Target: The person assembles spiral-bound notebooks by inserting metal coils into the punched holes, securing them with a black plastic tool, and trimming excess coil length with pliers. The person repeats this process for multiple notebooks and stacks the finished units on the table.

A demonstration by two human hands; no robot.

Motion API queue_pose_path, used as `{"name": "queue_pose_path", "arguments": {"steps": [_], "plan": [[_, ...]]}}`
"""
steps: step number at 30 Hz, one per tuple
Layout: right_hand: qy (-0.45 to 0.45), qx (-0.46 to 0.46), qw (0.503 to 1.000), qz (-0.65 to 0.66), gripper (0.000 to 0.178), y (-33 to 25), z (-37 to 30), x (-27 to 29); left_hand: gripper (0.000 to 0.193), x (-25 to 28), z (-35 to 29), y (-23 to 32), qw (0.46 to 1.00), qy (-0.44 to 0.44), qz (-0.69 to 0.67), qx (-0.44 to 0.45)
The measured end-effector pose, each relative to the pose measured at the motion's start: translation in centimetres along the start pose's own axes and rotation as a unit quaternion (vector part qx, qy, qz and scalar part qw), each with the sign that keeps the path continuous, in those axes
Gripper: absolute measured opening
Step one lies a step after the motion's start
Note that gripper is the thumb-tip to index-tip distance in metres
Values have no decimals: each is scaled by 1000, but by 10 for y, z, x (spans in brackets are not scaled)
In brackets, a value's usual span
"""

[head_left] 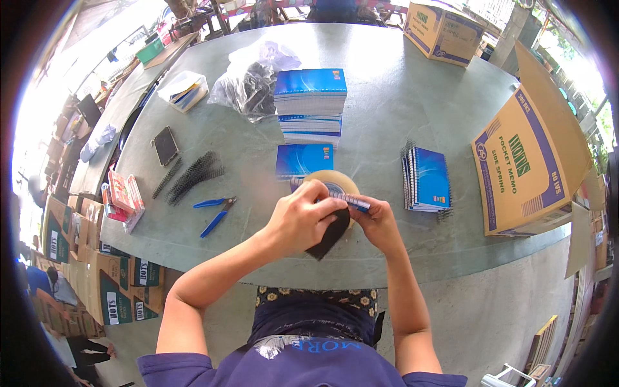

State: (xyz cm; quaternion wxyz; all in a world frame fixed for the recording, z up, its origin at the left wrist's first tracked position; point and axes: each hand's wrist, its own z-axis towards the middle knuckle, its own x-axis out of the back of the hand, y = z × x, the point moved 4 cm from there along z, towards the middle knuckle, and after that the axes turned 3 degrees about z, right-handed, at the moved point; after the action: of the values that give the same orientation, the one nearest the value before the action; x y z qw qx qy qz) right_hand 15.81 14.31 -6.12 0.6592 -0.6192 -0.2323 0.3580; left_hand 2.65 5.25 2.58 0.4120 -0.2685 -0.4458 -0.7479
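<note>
Notebook [349,198] clamped in left hand [302,218] and right hand [376,226]; coiled notebooks [431,177] piled right; far stack [311,93], seemingly uncoiled, remaining; coils [193,177] laid left.

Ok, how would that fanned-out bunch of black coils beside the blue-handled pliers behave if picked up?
The black coils are probably light for their size, being thin open loops. They may flex, given their long, slender shape. Some could slip loose or snag, as they lie overlapping.
</note>
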Motion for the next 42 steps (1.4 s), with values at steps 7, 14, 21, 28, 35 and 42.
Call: {"name": "queue_pose_path", "arguments": {"steps": [7,14,21,28,35,42], "plan": [[5,17,996,-92,27,-7,5,-2,33,-23,-27,-11,996,-76,-37,16],[49,70,995,49,25,-6,9,-10,32,17,-61,-44,988,-80,127,47],[83,46,994,54,20,-19,-1,-14,27,3,-2,-6,983,16,157,-93],[122,12,987,-100,18,9,-12,8,20,-25,19,-10,992,-100,44,-67],[118,36,987,-99,19,7,-12,10,17,-31,29,10,993,-88,-26,-79],[132,34,980,-143,20,6,-16,7,14,-40,29,4,990,-85,-74,-90]]}}
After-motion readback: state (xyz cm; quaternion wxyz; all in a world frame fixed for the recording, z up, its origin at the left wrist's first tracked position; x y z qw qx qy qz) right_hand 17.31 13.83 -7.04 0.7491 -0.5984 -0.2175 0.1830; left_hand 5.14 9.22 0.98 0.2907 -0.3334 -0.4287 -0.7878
